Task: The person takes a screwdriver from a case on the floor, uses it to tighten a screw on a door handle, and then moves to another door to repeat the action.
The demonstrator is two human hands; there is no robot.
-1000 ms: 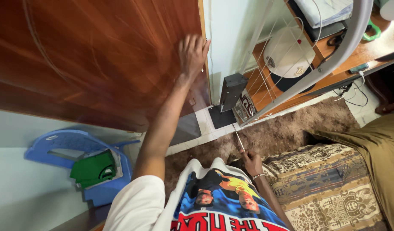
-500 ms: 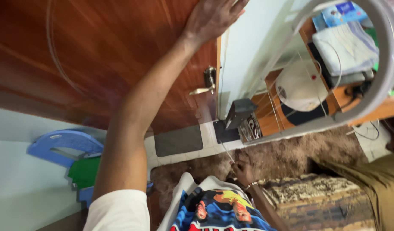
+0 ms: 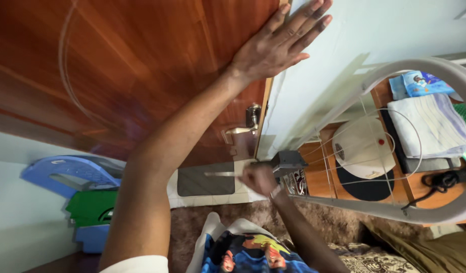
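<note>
Fingers of the left hand [image 3: 276, 48] lie spread flat on the red-brown door [image 3: 142, 65] at 12 o'clock, apparently bracing it. The right hand [image 3: 258, 179] is closed round a thin metal tool [image 3: 220, 174] pointing to 9 o'clock, just below the lever handle [image 3: 240, 130]. Work at the latch would call for a steady door.

A reddish-brown wooden door [image 3: 142, 65] with a metal handle [image 3: 240, 129] stands beside a pale blue-white wall [image 3: 374, 35]. Below lie pale floor tiles [image 3: 202, 202], a grey mat [image 3: 205, 181] and a brown shaggy rug [image 3: 334, 227]. A wooden shelf [image 3: 425, 189] stands to the right. Daylight falls softly across the wall.
</note>
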